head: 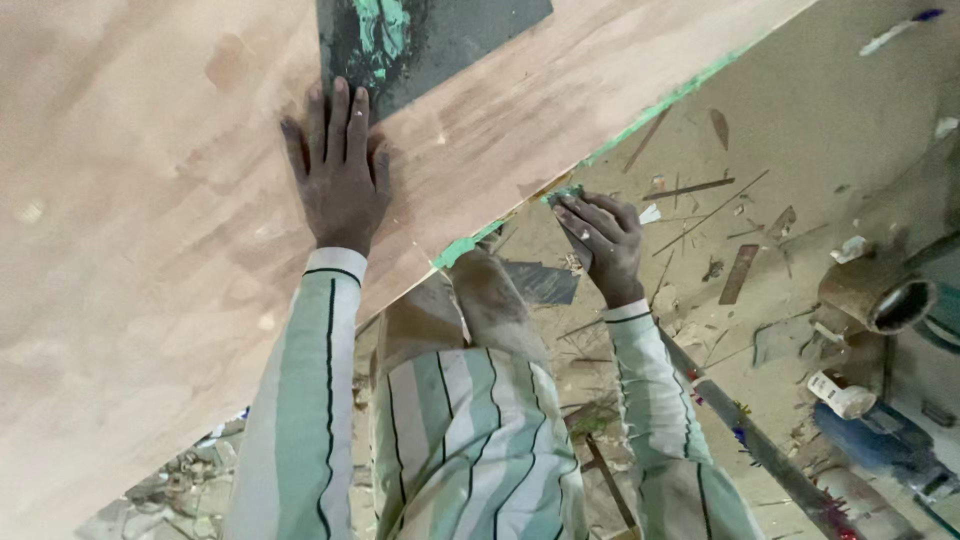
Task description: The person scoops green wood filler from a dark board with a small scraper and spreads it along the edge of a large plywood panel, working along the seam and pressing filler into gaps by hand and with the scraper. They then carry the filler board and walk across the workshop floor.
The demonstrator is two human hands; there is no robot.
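Note:
A large pale plywood board (150, 230) fills the left and top of the view. My left hand (338, 170) lies flat on it, fingers spread, just below a dark grey sheet (450, 35) smeared with green paste. My right hand (600, 240) is at the board's edge (640, 120), fingers closed on a small flat scraper-like piece with green paste on it. A line of green paste runs along that edge. My knee shows under the board between my arms.
The floor (800, 120) on the right is littered with wood slivers and scraps. A rusty pipe piece (880, 292), a small white container (842, 394) and a blue tool (890, 440) lie at the right. A long metal strip (760, 450) slants across the lower right.

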